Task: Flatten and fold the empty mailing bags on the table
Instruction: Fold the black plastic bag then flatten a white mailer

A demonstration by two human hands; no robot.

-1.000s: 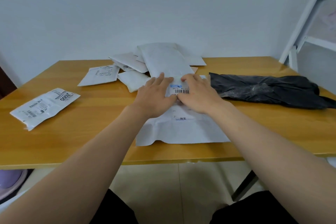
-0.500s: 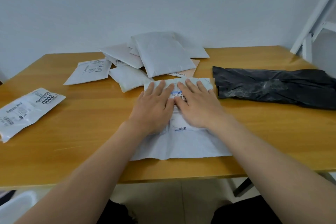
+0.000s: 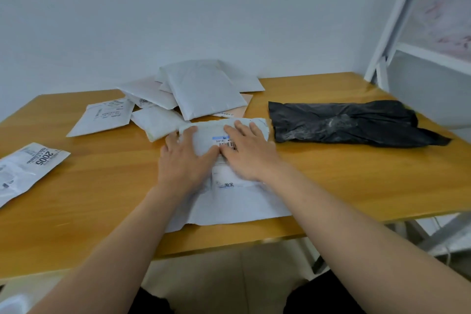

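A white mailing bag (image 3: 239, 201) with a barcode label lies flat on the wooden table (image 3: 102, 181), its near edge close to the table's front. My left hand (image 3: 184, 160) and my right hand (image 3: 247, 153) press down on its far half, palms down, fingers straight and spread. The hands sit side by side, almost touching at the thumbs. Behind the bag is a loose pile of white padded mailers (image 3: 204, 92). A crumpled black bag (image 3: 351, 123) lies to the right.
A white labelled bag (image 3: 28, 168) marked 2005 lies at the left edge, another labelled bag (image 3: 104, 117) lies further back. A white metal rack (image 3: 413, 33) stands at the right, beside the table's far corner. A pale wall runs behind the table.
Both hands have slid slightly away from me and spread apart over the white bag, smoothing it. The view has tilted and shifted.
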